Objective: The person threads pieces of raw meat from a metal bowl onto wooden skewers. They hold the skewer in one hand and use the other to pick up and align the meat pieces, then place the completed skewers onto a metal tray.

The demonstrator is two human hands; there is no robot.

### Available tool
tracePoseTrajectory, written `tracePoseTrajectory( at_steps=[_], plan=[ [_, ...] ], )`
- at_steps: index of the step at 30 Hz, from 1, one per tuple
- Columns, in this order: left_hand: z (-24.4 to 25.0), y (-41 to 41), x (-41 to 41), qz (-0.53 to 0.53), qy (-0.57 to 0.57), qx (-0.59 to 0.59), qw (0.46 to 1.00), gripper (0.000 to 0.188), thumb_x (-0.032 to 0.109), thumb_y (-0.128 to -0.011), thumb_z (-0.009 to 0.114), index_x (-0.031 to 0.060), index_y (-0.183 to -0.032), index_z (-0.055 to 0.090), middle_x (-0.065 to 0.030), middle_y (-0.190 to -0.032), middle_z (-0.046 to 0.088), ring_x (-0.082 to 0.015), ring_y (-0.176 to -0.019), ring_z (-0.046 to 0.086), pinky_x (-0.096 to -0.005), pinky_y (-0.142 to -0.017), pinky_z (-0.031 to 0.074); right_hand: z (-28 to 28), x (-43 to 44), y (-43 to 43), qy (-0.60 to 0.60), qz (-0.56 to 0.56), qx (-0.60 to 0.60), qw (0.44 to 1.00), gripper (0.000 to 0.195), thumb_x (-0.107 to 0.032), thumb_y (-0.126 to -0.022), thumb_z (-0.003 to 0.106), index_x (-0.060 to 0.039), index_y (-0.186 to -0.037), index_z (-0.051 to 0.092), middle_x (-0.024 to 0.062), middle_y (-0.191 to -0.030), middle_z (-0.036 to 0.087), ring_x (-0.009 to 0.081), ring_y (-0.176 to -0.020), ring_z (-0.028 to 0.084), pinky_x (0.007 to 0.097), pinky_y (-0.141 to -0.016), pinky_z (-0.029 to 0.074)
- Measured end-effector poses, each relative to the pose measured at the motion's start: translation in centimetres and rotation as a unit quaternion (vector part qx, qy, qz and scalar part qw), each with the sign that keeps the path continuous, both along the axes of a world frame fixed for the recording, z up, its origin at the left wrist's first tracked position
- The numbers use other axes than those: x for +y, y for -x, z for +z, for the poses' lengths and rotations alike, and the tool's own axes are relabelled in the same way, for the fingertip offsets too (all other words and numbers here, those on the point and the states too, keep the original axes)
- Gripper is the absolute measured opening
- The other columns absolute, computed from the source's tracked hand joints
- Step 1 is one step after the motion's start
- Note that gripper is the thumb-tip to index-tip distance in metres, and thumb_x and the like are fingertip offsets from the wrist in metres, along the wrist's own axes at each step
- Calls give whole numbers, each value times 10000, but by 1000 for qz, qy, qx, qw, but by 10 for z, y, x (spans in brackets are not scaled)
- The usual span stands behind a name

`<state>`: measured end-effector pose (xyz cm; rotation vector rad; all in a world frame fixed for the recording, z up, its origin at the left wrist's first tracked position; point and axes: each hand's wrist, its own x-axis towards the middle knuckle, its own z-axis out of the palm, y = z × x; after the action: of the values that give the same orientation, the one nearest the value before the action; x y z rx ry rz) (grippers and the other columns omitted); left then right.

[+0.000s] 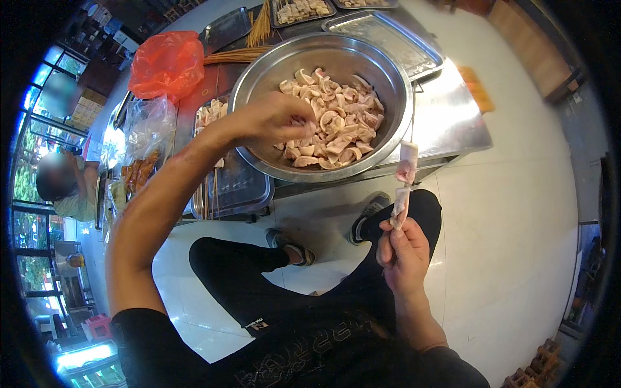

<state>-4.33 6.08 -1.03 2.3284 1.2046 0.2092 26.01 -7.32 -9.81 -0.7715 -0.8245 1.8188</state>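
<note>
A wide stainless steel bowl (405, 97) holds a heap of pale, curled raw meat pieces (339, 114). My left hand (284, 116) reaches over the bowl's left side with its fingers bent down at the heap; whether a piece is between the fingertips is hidden. In front of my right knee, my right hand (405, 254) grips a skewer of raw meat (406, 165) by its lower part. Pale pieces are threaded along it, and the thin stick's bare tip points up past the bowl's right rim.
Left of the bowl, a metal tray (247, 194) carries loaded skewers (211, 114). Behind lie bundles of bare bamboo skewers (259, 26), a tray of threaded meat (301, 10) and a wet metal tray (388, 41). A red plastic bag (167, 65) stands at left; a person (75, 189) sits beyond.
</note>
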Motion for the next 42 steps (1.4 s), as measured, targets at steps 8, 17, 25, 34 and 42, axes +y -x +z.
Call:
tracePoseTrajectory(
  at_steps=[8, 17, 25, 34, 42],
  plan=[
    [18, -11, -80, 218, -25, -557, 801, 227, 88, -863, 601, -19, -1061, 567, -88, -981, 601, -133, -833, 572, -243, -731, 471, 15, -16, 9, -36, 135, -48, 989, 199, -153, -960, 451, -13, -1035, 571, 6, -605, 485, 48, -503, 407, 187, -450, 305],
    [-41, -37, -168, 361, -39, -580, 729, 178, 63, -865, 596, -11, -1026, 572, -80, -886, 633, -101, -774, 587, -229, -701, 486, 21, -50, 26, -51, 263, -68, 961, 218, -154, -965, 424, -5, -1032, 569, 12, -544, 496, 50, -415, 386, 189, -400, 303],
    [-55, -24, -196, 358, -25, -637, 682, 210, 52, -866, 565, -16, -1064, 576, -73, -937, 619, -85, -724, 540, -217, -648, 452, 20, -70, 44, -5, 292, -104, 951, 227, -161, -963, 410, -2, -1001, 568, 26, -508, 483, 61, -376, 361, 191, -364, 282],
    [-67, -28, -197, 349, -14, -760, 548, 219, 83, -859, 621, -11, -1052, 575, -74, -963, 627, -78, -723, 532, -204, -644, 450, 21, -81, 65, 4, 275, -155, 949, 215, -190, -962, 434, -32, -1007, 572, 8, -511, 482, 55, -390, 366, 195, -370, 274],
    [-71, -28, -186, 307, -9, -829, 467, 197, 67, -847, 629, 16, -1030, 579, -64, -950, 616, -103, -735, 546, -239, -635, 448, 15, -88, 86, -68, 219, -180, 956, 192, -180, -960, 453, -24, -988, 562, -3, -537, 474, 61, -410, 402, 207, -393, 307]
  ],
)
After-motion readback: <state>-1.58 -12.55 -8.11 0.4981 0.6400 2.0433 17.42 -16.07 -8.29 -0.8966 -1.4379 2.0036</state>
